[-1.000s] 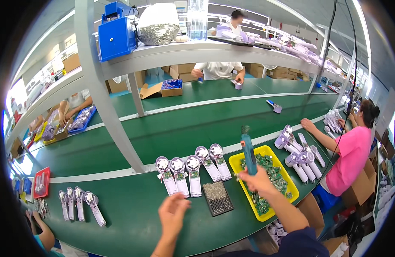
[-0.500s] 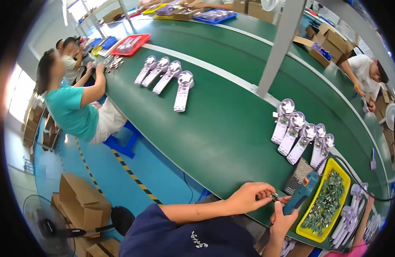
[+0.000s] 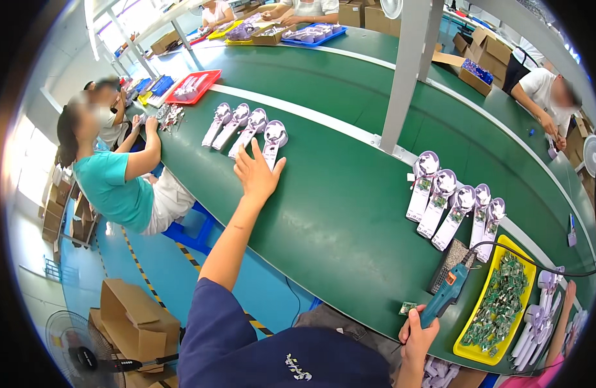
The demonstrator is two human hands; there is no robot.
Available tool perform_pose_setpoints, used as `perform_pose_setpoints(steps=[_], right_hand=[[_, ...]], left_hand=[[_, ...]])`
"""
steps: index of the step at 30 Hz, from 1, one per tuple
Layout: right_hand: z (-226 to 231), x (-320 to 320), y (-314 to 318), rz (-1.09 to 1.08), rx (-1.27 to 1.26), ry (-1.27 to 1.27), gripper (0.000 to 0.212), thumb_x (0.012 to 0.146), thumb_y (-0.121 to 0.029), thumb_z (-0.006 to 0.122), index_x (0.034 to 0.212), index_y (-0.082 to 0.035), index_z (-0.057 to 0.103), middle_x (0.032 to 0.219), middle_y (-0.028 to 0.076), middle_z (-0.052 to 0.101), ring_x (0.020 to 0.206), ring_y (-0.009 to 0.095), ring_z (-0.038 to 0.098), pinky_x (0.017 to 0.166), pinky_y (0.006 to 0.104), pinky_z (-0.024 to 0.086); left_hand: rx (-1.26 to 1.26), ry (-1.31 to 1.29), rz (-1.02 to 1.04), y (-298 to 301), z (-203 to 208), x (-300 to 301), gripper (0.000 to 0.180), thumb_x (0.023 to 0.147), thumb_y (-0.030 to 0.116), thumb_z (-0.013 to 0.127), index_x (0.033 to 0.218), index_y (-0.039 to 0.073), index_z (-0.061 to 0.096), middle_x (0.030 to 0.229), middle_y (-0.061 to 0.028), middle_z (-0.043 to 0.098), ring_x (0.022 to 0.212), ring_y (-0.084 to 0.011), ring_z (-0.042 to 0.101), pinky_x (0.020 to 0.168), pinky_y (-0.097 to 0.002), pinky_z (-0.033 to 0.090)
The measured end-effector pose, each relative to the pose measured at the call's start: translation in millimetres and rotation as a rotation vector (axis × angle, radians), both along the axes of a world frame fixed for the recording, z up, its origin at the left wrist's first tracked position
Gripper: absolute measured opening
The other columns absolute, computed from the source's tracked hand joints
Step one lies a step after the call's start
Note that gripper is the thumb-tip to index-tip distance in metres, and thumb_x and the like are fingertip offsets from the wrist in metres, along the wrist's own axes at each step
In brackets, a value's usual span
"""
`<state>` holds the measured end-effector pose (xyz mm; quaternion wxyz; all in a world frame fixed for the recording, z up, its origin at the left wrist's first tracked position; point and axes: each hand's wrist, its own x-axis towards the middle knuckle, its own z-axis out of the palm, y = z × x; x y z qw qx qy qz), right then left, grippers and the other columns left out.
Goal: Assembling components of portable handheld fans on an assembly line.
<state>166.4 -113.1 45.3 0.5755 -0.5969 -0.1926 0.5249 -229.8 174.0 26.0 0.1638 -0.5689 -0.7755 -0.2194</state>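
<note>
My left hand is stretched out over the green table, fingers apart, at the lower part of a lilac-and-white handheld fan shell. Whether the fingertips press on it, I cannot tell. That shell is the nearest of a small row of open fan shells with parts inside. At the near right, my right hand is closed round a teal electric screwdriver, its corded end pointing away from me. Beside the right fingers is a small green circuit board; whether they touch it is unclear.
On the right, several fan shells with boards stand in a row by a dark box of screws. A yellow tray holds many circuit boards. A metal post rises from the table. A person in teal sits at the left.
My left hand has left the small part near the right hand and moved far left to the fan shell. My right hand still holds the screwdriver, slightly lower.
</note>
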Motion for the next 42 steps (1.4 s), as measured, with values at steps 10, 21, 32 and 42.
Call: perform_pose_setpoints(steps=[10,21,32,42], right_hand=[[1.1,0.3,2.5,-0.028,-0.031,-0.021,0.018,0.09,-0.004,0.067,0.101,-0.001,0.053,0.059,0.001,0.048,0.037,0.008,0.039,0.032,0.0235,0.029],[10.8,2.1,3.0,0.022,-0.059,-0.041,0.018,0.087,-0.007,0.073,0.096,-0.002,0.058,0.066,0.0,0.056,0.047,0.006,0.049,0.041,0.023,0.038],[6.7,-9.2,6.5,0.013,-0.106,-0.06,0.019,0.085,-0.003,0.072,0.098,-0.005,0.058,0.065,0.0,0.056,0.044,0.007,0.049,0.04,0.0228,0.038],[0.1,-7.8,-2.9,-0.033,-0.037,-0.089,0.02,0.09,-0.001,0.062,0.105,-0.003,0.049,0.059,0.002,0.046,0.036,0.009,0.038,0.032,0.0239,0.028]], left_hand=[[-0.047,0.065,-0.019,63.6,-7.8,-43.0,0.072,0.091,0.054,0.056,0.141,0.003,0.045,0.148,-0.03,0.032,0.14,-0.0473,0.026,0.111,-0.0643,0.02],[-0.302,-0.074,0.149,87.7,24.0,-86.4,0.099,0.084,0.079,0.047,0.159,0.023,0.016,0.161,-0.0274,0.01,0.148,-0.047,0.012,0.112,-0.0701,0.012],[-0.217,0.11,-0.116,48.0,5.3,-86.8,0.078,0.09,0.065,0.053,0.14,0.005,0.053,0.145,-0.0277,0.045,0.138,-0.0397,0.038,0.114,-0.0483,0.032],[-0.194,-0.081,-0.308,-83.6,14.8,62.8,0.085,0.087,0.064,0.058,0.145,0.005,0.041,0.151,-0.0328,0.03,0.138,-0.0496,0.029,0.107,-0.0661,0.024]])
